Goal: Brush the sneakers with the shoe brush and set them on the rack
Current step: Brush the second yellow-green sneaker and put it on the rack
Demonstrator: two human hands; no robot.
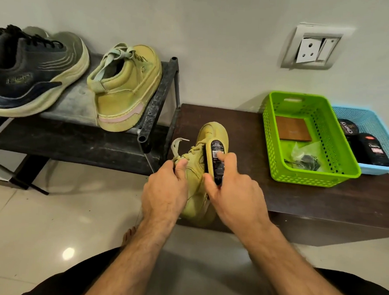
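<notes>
Brushing is under way in the head view, the only view: your right hand (229,190) grips the shoe brush (216,159), index finger laid along its labelled back and thumb curled at its near end, bristles turned against the upper of the tan sneaker (201,170). Your left hand (167,186) grips that sneaker at the collar, thumb pressed by the laces, steadying it on the near left corner of the dark low table (299,199). The sneaker's long axis runs away from you, toe toward the wall and heel toward your knees; the brush lies nearly parallel to it. To do this step well, keep the left hand clamped so the shoe cannot skid off the table edge, stroke along the shoe's length, and turn the shoe to reach the hidden far side. Its mate, the second tan sneaker (126,86), already stands on the rack (160,99), just beside a dark sneaker (31,73). A green basket (269,133) and a blue basket (373,117) sit on the table, well apart from the work.
</notes>
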